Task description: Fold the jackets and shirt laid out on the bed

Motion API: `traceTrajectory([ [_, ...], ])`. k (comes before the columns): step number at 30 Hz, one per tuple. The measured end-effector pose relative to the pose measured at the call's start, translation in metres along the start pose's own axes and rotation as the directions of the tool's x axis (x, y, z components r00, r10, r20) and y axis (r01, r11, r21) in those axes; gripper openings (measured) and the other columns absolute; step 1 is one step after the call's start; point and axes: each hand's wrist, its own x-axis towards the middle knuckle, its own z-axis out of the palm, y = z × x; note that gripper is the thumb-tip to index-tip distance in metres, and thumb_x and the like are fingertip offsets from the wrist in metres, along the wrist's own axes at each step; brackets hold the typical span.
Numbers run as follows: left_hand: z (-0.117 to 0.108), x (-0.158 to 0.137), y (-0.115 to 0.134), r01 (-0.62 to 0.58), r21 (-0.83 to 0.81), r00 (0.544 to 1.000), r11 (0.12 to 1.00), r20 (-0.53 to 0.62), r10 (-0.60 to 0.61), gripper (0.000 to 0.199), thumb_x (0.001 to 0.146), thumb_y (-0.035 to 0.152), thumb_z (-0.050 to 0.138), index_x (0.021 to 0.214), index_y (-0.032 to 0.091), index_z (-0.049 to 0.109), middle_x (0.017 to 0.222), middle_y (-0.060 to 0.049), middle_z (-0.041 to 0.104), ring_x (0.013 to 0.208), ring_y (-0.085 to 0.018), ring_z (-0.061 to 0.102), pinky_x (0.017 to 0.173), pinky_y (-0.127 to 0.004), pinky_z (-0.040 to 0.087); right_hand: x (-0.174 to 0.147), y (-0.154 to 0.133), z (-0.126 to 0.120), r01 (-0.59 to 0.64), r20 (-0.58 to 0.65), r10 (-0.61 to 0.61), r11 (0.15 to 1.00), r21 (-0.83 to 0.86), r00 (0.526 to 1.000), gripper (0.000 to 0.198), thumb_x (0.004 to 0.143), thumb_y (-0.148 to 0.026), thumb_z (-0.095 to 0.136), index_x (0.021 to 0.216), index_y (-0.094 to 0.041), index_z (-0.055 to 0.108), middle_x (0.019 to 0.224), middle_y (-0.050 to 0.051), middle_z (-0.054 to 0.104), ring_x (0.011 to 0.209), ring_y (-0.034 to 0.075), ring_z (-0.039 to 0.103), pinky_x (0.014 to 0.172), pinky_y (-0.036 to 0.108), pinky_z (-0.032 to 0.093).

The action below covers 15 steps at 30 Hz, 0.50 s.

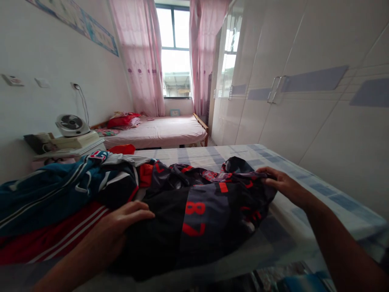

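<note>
A crumpled black and grey jacket [209,211] with red print, the figures 87 among it, lies spread on the bed with the checked sheet. My left hand [132,217] is closed on its near left edge, fingertips pressed into the black cloth. On the far right side, my right hand [281,184] pinches the jacket's edge between thumb and fingers, lifting it slightly. The undersides of both grips are hidden. Left of the jacket is a heap of clothes, with a teal jacket [57,190] on top and red striped trousers [60,235] below.
Blue and white checked sheet [322,198] extends to the right, beside a white wardrobe [304,113]. A pink-covered bed [170,129] stands under the window. At the left wall, a small fan [72,123] sits on stacked boxes. Blurred items lie below the near edge.
</note>
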Motion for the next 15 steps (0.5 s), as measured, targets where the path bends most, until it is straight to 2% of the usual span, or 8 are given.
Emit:
traceTrajectory([
  [1, 0.002, -0.011, -0.005, 0.05, -0.043, 0.992, 0.998, 0.119, -0.044, 0.056, 0.068, 0.008, 0.043, 0.113, 0.033, 0.065, 0.124, 0.001, 0.061, 0.113, -0.021, 0.058, 0.097, -0.029, 0.046, -0.006, 0.003, -0.001, -0.017, 0.099, 0.014, 0.999, 0.034, 0.995, 0.036, 0.08, -0.041, 0.054, 0.11, -0.022, 0.06, 0.107, 0.004, 0.066, 0.1, 0.024, 0.06, 0.085, 0.032, 0.047],
  [2, 0.002, -0.02, -0.009, 0.099, -0.088, 0.977, 0.991, 0.196, -0.081, 0.055, 0.07, 0.01, 0.045, 0.116, 0.034, 0.063, 0.127, 0.002, 0.06, 0.116, -0.021, 0.057, 0.099, -0.03, 0.045, -0.01, 0.007, 0.0, -0.042, 0.148, 0.033, 0.998, 0.054, 0.988, 0.038, 0.082, -0.044, 0.052, 0.113, -0.022, 0.059, 0.112, 0.004, 0.065, 0.104, 0.024, 0.058, 0.087, 0.032, 0.047],
  [4, -0.003, -0.028, -0.014, 0.171, -0.185, 0.962, 0.968, 0.242, -0.123, 0.047, 0.076, 0.021, 0.051, 0.12, 0.035, 0.061, 0.132, 0.002, 0.056, 0.123, -0.024, 0.051, 0.101, -0.032, 0.043, -0.011, 0.016, 0.002, -0.109, 0.115, 0.098, 0.989, 0.096, 0.989, 0.044, 0.086, -0.05, 0.044, 0.117, -0.022, 0.057, 0.117, 0.006, 0.063, 0.106, 0.025, 0.058, 0.087, 0.034, 0.048],
  [6, -0.01, -0.022, -0.017, 0.222, -0.266, 0.965, 0.938, 0.199, -0.172, 0.04, 0.082, 0.034, 0.05, 0.12, 0.033, 0.061, 0.135, 0.001, 0.054, 0.126, -0.025, 0.048, 0.102, -0.034, 0.042, -0.001, 0.026, 0.005, -0.183, -0.011, 0.185, 0.976, 0.121, 0.983, 0.049, 0.088, -0.051, 0.035, 0.12, -0.019, 0.055, 0.117, 0.01, 0.063, 0.102, 0.024, 0.061, 0.081, 0.034, 0.051],
  [7, -0.012, -0.015, -0.019, 0.252, -0.291, 0.964, 0.923, 0.156, -0.214, 0.039, 0.084, 0.039, 0.047, 0.119, 0.032, 0.061, 0.135, -0.001, 0.055, 0.125, -0.026, 0.049, 0.101, -0.036, 0.043, 0.007, 0.032, 0.007, -0.213, -0.085, 0.22, 0.974, 0.081, 0.972, 0.05, 0.089, -0.05, 0.034, 0.12, -0.018, 0.053, 0.116, 0.012, 0.063, 0.099, 0.024, 0.063, 0.078, 0.035, 0.052],
  [10, -0.001, 0.012, -0.028, 0.354, -0.253, 0.933, 0.9, 0.022, -0.36, 0.047, 0.084, 0.05, 0.046, 0.12, 0.025, 0.06, 0.13, -0.005, 0.058, 0.12, -0.027, 0.053, 0.1, -0.038, 0.044, 0.04, 0.049, 0.015, -0.27, -0.254, 0.215, 0.939, -0.21, 0.943, 0.048, 0.084, -0.041, 0.042, 0.123, -0.014, 0.052, 0.12, 0.015, 0.061, 0.1, 0.025, 0.063, 0.085, 0.036, 0.05],
  [12, 0.017, 0.025, -0.036, 0.389, -0.157, 0.92, 0.908, 0.012, -0.392, 0.054, 0.079, 0.055, 0.052, 0.121, 0.022, 0.059, 0.127, -0.007, 0.06, 0.118, -0.027, 0.054, 0.102, -0.038, 0.042, 0.061, 0.061, 0.021, -0.269, -0.269, 0.179, 0.897, -0.35, 0.946, 0.053, 0.079, -0.038, 0.05, 0.125, -0.011, 0.051, 0.127, 0.017, 0.056, 0.109, 0.027, 0.059, 0.093, 0.037, 0.045],
  [15, 0.039, 0.032, -0.045, 0.393, -0.021, 0.916, 0.919, 0.097, -0.39, 0.061, 0.076, 0.057, 0.056, 0.127, 0.023, 0.055, 0.125, -0.008, 0.061, 0.115, -0.026, 0.057, 0.098, -0.035, 0.044, 0.087, 0.077, 0.032, -0.273, -0.256, 0.18, 0.875, -0.399, 0.95, 0.068, 0.069, -0.043, 0.062, 0.127, -0.009, 0.05, 0.133, 0.021, 0.051, 0.123, 0.033, 0.048, 0.099, 0.04, 0.04],
])
